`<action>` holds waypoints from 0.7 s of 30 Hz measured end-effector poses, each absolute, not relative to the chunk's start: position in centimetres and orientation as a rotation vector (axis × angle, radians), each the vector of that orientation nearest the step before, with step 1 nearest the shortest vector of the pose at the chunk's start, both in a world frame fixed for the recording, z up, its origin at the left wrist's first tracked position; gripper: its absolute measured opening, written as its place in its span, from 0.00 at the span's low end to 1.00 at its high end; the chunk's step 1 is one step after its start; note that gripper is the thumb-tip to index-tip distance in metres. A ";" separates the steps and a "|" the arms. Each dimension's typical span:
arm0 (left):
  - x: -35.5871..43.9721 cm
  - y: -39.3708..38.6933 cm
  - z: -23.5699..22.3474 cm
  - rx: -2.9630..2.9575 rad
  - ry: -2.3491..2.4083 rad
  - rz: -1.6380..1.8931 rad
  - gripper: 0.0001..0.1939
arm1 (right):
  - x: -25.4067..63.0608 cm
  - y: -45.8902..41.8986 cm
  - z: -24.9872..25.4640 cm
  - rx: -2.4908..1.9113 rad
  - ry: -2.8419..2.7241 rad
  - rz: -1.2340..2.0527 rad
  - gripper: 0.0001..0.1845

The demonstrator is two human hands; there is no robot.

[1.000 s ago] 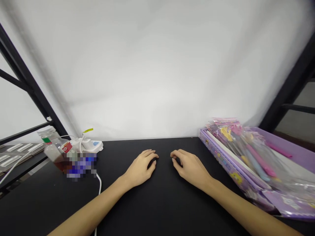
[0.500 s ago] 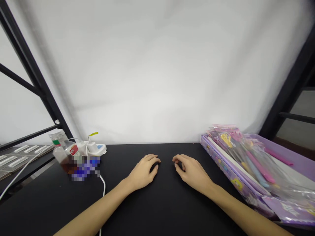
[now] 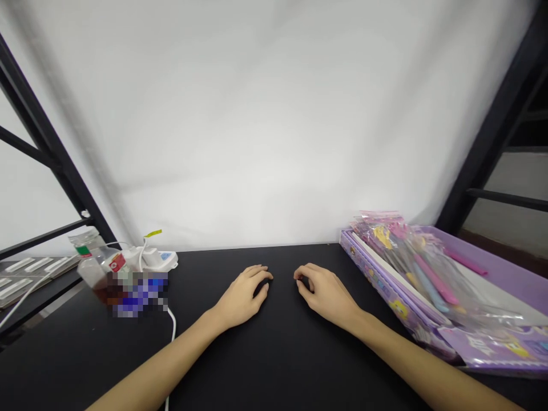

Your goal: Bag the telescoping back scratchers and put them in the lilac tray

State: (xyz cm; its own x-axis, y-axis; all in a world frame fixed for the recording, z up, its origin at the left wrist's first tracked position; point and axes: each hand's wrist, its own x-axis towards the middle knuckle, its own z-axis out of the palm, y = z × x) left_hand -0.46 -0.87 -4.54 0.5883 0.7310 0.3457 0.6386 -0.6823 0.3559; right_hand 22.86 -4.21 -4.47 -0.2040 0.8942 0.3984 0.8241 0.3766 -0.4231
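My left hand [image 3: 245, 294] rests palm down on the black table [image 3: 274, 354], fingers loosely curved and apart, holding nothing. My right hand [image 3: 324, 292] lies a short gap to its right, also palm down with curled fingers and nothing in them. A purple box [image 3: 400, 305] filled with clear packets of pink, yellow and blue pens [image 3: 422, 271] lies at the right, the nearest thing to my right hand.
At the left stand a plastic bottle of brown liquid [image 3: 92, 268] and a white power strip [image 3: 156, 258] whose cable [image 3: 173, 322] runs toward me. Black metal frame bars [image 3: 51, 154] flank both sides. A white wall is behind the table.
Only the view shifted slightly; both hands stay resting in the same place on the table.
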 end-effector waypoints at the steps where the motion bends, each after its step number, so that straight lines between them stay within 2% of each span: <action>1: -0.5 -0.9 -4.6 2.624 1.143 0.709 0.16 | 22.9 -4.2 -4.5 -1.473 -2.056 0.155 0.08; 21: -0.4 -0.6 -4.6 2.638 1.149 0.686 0.16 | 22.9 -4.1 -4.6 -1.469 -2.067 0.166 0.08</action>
State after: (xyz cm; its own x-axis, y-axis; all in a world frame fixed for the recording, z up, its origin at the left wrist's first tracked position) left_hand -0.38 -0.63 -4.65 0.5944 0.7293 0.3390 0.6445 -0.6841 0.3416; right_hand 22.87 -4.12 -4.59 -0.2151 0.8951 0.3906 0.8215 0.3822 -0.4232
